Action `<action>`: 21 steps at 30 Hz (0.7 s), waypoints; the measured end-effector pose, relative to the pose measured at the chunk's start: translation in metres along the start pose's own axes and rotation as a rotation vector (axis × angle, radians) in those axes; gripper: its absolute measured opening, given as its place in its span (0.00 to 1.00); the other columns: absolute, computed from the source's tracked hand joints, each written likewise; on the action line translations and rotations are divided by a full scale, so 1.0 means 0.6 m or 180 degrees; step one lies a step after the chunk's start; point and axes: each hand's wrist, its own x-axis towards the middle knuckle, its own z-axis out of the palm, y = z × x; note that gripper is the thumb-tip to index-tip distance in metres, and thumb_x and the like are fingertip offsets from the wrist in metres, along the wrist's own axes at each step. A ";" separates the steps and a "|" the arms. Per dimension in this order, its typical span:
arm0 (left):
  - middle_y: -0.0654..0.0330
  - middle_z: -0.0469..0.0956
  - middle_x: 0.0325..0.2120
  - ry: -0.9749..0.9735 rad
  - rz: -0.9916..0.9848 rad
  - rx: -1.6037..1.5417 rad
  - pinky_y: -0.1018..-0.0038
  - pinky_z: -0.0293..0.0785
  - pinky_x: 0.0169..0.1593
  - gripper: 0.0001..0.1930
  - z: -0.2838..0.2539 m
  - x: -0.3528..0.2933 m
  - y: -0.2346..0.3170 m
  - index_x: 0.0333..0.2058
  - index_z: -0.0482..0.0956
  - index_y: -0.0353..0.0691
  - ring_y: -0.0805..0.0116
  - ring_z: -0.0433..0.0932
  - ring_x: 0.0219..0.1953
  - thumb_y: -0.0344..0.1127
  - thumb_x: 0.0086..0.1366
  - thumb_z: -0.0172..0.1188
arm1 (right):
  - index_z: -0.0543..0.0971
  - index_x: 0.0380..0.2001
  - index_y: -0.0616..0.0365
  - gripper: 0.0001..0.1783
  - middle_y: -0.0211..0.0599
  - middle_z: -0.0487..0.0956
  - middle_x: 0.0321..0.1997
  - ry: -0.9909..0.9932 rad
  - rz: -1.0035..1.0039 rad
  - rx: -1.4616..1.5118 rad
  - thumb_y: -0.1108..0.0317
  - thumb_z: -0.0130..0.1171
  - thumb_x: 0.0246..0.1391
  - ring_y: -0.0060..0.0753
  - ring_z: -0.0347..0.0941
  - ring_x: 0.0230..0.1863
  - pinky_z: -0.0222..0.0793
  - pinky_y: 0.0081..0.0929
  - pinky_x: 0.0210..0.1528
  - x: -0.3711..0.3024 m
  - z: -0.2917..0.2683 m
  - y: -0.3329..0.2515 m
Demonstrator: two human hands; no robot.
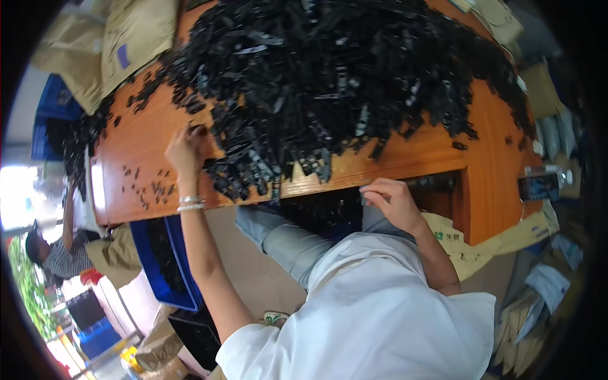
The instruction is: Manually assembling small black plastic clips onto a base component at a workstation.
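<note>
A big heap of black plastic pieces (304, 82), mostly flat and elongated, covers the far middle of the wooden table (373, 166). My left hand (183, 152), with pale bracelets at the wrist, is over the table at the heap's left edge. Its fingers are curled in, and a small black piece (199, 130) shows at their tips. At the table's near edge, above my lap, my right hand (391, 197) is closed in a pinch. What its fingertips hold, if anything, is too small to make out. Several tiny black bits (152, 188) lie scattered to the left.
Below the table's left front edge stands a blue bin (155, 266) with dark contents. A phone (539, 187) lies at the right, near bags. Brown sacks (139, 44) are at the far left. A person in a striped top (68, 256) is farther left.
</note>
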 end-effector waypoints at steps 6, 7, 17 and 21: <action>0.57 0.76 0.29 0.0769 -0.0696 -0.1093 0.74 0.71 0.30 0.07 0.013 -0.002 0.015 0.28 0.78 0.37 0.64 0.76 0.25 0.35 0.53 0.58 | 0.75 0.29 0.67 0.05 0.34 0.73 0.24 0.1626 -0.0051 -0.0511 0.76 0.52 0.50 0.19 0.70 0.23 0.63 0.15 0.23 0.014 -0.057 0.049; 0.57 0.75 0.29 0.0539 -0.0910 -0.1266 0.74 0.70 0.30 0.08 0.017 -0.002 0.020 0.28 0.77 0.36 0.65 0.76 0.25 0.35 0.53 0.59 | 0.75 0.30 0.66 0.05 0.35 0.73 0.25 0.1976 -0.0003 -0.0877 0.77 0.51 0.50 0.23 0.70 0.24 0.64 0.17 0.25 0.020 -0.072 0.055; 0.56 0.78 0.26 0.0182 -0.1345 -0.2769 0.81 0.72 0.31 0.09 0.057 -0.027 -0.038 0.35 0.76 0.28 0.74 0.76 0.26 0.27 0.60 0.49 | 0.74 0.37 0.54 0.11 0.39 0.70 0.40 0.3074 0.0332 -0.3121 0.75 0.51 0.48 0.43 0.68 0.41 0.65 0.32 0.40 -0.016 -0.164 0.092; 0.55 0.77 0.27 0.0207 -0.1658 -0.2728 0.79 0.72 0.31 0.09 0.006 -0.017 -0.011 0.34 0.76 0.29 0.72 0.76 0.25 0.27 0.59 0.49 | 0.72 0.39 0.58 0.11 0.39 0.70 0.37 0.2685 -0.0180 -0.2972 0.76 0.52 0.49 0.37 0.70 0.33 0.66 0.27 0.34 -0.030 -0.167 0.105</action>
